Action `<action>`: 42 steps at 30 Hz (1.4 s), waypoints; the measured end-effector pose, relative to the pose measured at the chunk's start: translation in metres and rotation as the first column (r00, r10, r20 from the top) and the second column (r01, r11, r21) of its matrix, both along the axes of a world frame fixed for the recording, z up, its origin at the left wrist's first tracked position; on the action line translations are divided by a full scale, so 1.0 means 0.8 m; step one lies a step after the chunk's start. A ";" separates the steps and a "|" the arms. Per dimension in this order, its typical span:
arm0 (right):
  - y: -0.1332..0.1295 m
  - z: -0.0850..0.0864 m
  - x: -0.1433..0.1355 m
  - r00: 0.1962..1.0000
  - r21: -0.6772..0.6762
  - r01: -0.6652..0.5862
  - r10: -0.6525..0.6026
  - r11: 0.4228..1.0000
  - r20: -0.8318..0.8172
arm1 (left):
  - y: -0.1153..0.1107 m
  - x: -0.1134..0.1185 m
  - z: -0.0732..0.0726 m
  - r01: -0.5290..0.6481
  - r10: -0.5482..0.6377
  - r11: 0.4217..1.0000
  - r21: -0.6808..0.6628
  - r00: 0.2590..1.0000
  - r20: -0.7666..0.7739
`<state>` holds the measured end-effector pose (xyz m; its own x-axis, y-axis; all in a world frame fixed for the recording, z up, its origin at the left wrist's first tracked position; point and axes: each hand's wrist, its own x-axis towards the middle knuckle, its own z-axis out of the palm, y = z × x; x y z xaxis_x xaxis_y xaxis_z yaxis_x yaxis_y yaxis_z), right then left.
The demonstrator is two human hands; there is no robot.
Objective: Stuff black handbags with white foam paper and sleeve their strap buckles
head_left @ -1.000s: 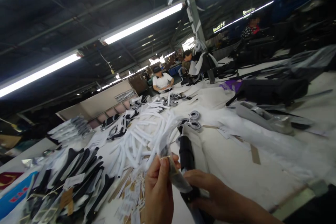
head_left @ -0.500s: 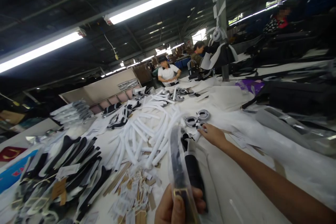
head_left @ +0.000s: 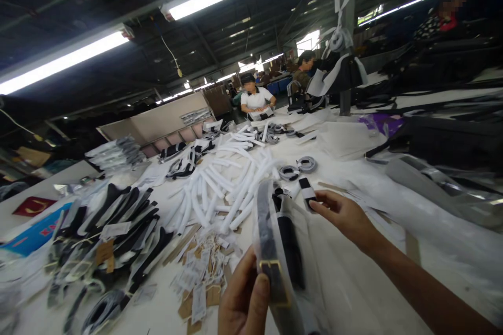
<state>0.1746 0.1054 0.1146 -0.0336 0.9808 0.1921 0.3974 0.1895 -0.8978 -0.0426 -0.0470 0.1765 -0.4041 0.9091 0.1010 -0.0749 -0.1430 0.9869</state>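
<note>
My left hand point(head_left: 244, 296) is closed around a plastic-wrapped dark strap with a gold buckle point(head_left: 267, 230), held upright near the bottom of the view. Close behind the strap is a black rolled piece point(head_left: 290, 243) in clear plastic; whether my left hand grips it too I cannot tell. Between the thumb and fingers of my right hand point(head_left: 348, 220) is a small black piece with a white band point(head_left: 306, 192), just above the table. Two grey coiled straps point(head_left: 306, 164) lie beyond it.
White tubes point(head_left: 220, 188) are heaped mid-table. Paper and cardboard tags point(head_left: 196, 277) lie nearer, left of my left hand. Wrapped black straps point(head_left: 118, 230) are piled at left. White sheeting point(head_left: 396, 199) spreads at right. A person in a white shirt point(head_left: 257, 99) sits across the table.
My right hand has pulled back from beside the grey coils, bringing the small black piece towards me. My left hand still holds the buckled strap. The view has shifted slightly.
</note>
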 end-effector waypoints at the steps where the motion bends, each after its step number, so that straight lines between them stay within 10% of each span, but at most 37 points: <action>1: -0.032 0.009 -0.004 0.994 -0.032 -0.044 0.041 0.999 -0.099 | 0.001 0.001 0.001 0.004 -0.004 1.000 0.005 1.000 0.005; 7: -0.142 0.042 -0.042 0.987 -0.047 -0.100 0.093 0.994 -0.134 | 0.000 -0.002 0.009 0.128 -0.128 0.992 -0.002 0.990 -0.061; 14: -0.141 0.069 -0.078 0.931 0.027 -0.209 0.207 0.978 -0.301 | -0.010 0.007 0.020 0.175 -0.172 0.984 0.033 0.982 -0.081; 25: -0.141 0.102 -0.075 0.587 0.096 -0.523 0.440 0.847 -0.679 | -0.012 0.015 0.033 0.126 -0.117 0.987 0.101 0.990 -0.083; 37: -0.142 0.101 -0.086 0.676 0.041 -0.391 0.317 0.919 -0.665 | 0.010 -0.001 0.050 0.276 -0.263 0.961 0.028 0.939 -0.221; 42: -0.134 0.093 -0.088 0.859 0.089 -0.217 0.233 0.972 -0.456 | 0.031 -0.001 0.063 0.384 -0.386 0.922 -0.041 0.913 -0.132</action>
